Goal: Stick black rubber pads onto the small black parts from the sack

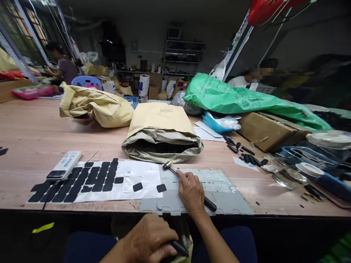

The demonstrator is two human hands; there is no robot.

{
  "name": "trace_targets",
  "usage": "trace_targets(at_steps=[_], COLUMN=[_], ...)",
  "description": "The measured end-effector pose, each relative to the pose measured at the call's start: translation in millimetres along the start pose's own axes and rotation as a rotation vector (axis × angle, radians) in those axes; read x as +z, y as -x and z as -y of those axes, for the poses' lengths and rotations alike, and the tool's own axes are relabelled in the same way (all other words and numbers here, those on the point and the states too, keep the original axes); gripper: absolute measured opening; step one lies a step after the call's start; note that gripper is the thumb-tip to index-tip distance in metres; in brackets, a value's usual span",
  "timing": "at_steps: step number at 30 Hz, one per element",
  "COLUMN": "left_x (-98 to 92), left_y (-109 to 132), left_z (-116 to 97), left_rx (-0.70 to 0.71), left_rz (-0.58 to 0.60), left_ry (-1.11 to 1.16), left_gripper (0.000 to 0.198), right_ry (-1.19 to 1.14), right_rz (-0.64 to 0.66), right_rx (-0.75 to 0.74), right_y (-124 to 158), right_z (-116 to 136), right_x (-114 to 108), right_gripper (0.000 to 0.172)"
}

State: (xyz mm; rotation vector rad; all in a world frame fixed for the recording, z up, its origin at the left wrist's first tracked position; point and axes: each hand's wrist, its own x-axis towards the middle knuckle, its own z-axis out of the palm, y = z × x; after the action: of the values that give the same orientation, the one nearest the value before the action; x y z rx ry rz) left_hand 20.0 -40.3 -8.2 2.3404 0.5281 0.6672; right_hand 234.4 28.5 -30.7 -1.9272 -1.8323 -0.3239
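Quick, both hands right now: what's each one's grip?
Left hand: closed, holding a black object below the table's edge.
Right hand: closed on the hammer, over the grey mat.

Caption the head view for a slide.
Right grip on a hammer, left grip holding a black piece before the table.

1. No text legible anywhere; printed marks only.
2. White cabled device [67, 164]: blue and grey print on its upper face, too blurred to read.
3. Green plastic sack [219, 95]: dark lettering in rows, boxed marking farther right; creased, unreadable.
4. White background sack [144, 87]: blue print, too small to make out.
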Motion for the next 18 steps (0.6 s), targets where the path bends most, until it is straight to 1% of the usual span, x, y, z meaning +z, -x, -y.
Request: trace_targets(at_steps=[1,2,3,4,5,6,7,8,10,11,13,14,15,16,17,18], left_x=[14.9,30.0,44.6,58.2,70.4,80.7,89.1,95.6,102.7,103.3,98.7,93.3,85.5,75.4,63.0,48.3], left_y=[9,17,26,35,42,48,53,57,60,61,58,55,50,43,35,24], left_z=[4,11,21,32,44,55,65,72,81,82,78,74,67,59,50,40], left_rx=[-0.098,-0.264,-0.477,-0.699,-0.881,-1.012,-1.103,-1.150,-1.196,-1.220,-1.227,-1.176,-1.080,-0.948,-0.783,-0.642], left_rz=[0.053,0.078,0.091,0.079,0.079,0.109,0.149,0.209,0.315,0.327,0.273,0.245,0.252,0.307,0.400,0.526], left_ry=[0.032,0.069,0.111,0.148,0.186,0.212,0.227,0.228,0.200,0.183,0.155,0.150,0.159,0.179,0.223,0.286], left_gripper=[0.030,0.030,0.030,0.033,0.037,0.040,0.040,0.038,0.030,0.028,0.032,0.036,0.038,0.037,0.036,0.031], right_ry=[0.001,0.004,0.008,0.010,0.012,0.012,0.011,0.012,0.017,0.021,0.029,0.032,0.035,0.037,0.039,0.040], right_rz=[0.000,0.001,0.004,0.007,0.010,0.012,0.011,0.009,0.004,-0.001,-0.011,-0.016,-0.019,-0.021,-0.022,-0.023], right_rx=[-0.003,-0.006,-0.010,-0.012,-0.013,-0.014,-0.015,-0.016,-0.021,-0.025,-0.032,-0.036,-0.040,-0.042,-0.044,-0.045], right_y=[0,0,0,0,0,0,0,1,1,1,1,1,1,1,1,1], right_z=[0,0,0,0,0,0,0,0,0,-1,-1,-1,-1,-1,-1,-1], right_x=[0,0,0,0,0,0,0,0,0,1,1,1,2,2,2,2], right_gripper=[0.036,0.036,0.036,0.036,0.036,0.036,0.037,0.037,0.037,0.037,0.036,0.036,0.036,0.036,0.036,0.036])
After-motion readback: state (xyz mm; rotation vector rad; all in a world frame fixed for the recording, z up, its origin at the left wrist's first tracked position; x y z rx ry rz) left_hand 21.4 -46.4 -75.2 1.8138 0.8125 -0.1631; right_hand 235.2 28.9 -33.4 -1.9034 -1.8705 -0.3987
